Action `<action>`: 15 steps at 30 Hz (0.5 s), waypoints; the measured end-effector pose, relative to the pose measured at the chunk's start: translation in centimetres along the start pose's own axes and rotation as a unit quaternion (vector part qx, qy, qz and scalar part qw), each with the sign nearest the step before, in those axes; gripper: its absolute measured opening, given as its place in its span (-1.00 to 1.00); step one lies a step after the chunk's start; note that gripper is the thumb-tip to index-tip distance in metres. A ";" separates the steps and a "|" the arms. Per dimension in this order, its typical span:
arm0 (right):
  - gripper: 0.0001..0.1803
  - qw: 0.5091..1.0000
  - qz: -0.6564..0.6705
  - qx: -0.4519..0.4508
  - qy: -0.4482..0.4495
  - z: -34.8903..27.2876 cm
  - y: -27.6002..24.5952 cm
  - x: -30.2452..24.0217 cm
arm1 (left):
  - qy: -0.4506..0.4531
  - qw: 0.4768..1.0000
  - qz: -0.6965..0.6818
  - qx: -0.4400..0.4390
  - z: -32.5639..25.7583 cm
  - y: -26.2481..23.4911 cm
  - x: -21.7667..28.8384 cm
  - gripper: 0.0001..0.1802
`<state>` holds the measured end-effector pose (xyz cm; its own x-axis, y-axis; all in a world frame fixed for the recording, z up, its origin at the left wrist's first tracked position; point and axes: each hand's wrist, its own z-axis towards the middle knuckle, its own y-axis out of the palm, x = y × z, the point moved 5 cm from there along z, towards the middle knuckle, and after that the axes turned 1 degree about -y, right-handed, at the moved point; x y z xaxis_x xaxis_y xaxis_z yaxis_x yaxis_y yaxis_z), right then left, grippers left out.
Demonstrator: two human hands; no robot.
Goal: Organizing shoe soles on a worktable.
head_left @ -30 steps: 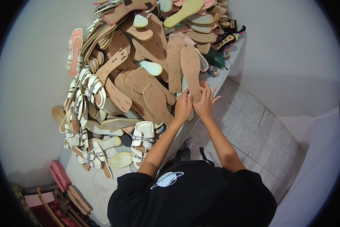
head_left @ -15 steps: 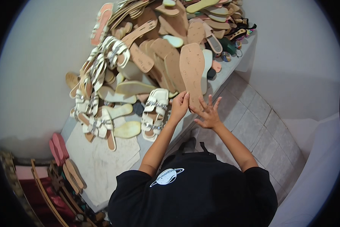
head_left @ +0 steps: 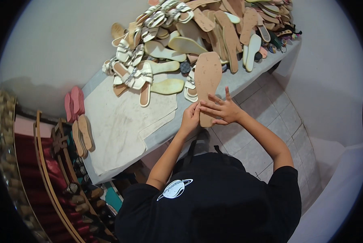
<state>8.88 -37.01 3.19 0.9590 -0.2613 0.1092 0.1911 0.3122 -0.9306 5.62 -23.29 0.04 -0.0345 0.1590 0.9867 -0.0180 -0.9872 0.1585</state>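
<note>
A long tan insole (head_left: 208,77) with small dark marks is held up in front of me, over the table's near edge. My left hand (head_left: 190,118) pinches its left edge between thumb and fingers. Across its lower part lies my right hand (head_left: 223,109), fingers spread and touching the surface. Partly hidden behind the insole is a white strappy sandal (head_left: 190,87) on the table. Beyond it, more tan insoles (head_left: 228,40) and pale yellowish soles (head_left: 167,86) lie heaped.
White sandals (head_left: 135,75) are piled at the left of the heap on the grey table (head_left: 104,170). A stained white sheet (head_left: 124,121) covers its left part. Pink soles (head_left: 74,103) stand beside the left edge, near a rack (head_left: 48,170) of footwear. Tiled floor (head_left: 266,117) shows at right.
The view has swung left, so the table and heap sit farther right and higher. The insole has come closer and more upright, and my right hand has moved across it.
</note>
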 end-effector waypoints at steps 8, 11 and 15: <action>-0.58 0.969 0.052 0.016 -0.240 9.1 1.1 -3.7 | 0.017 0.990 0.075 0.118 -8.5 -7.8 1.0 -0.69; -0.58 0.948 0.060 0.003 -0.313 14.5 2.1 -6.0 | 0.021 0.984 0.051 0.170 -11.0 -11.6 2.2 -0.71; -0.57 0.933 0.122 -0.046 -0.335 23.2 2.7 -10.0 | 0.022 0.965 0.021 0.261 -15.7 -18.3 1.8 -0.72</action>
<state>4.65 -12.34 7.68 0.8928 0.4470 0.0558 -0.0389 0.2000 -0.9790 -9.85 -4.78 -1.67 -0.0678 0.1075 0.9919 0.4904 -0.8622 0.1269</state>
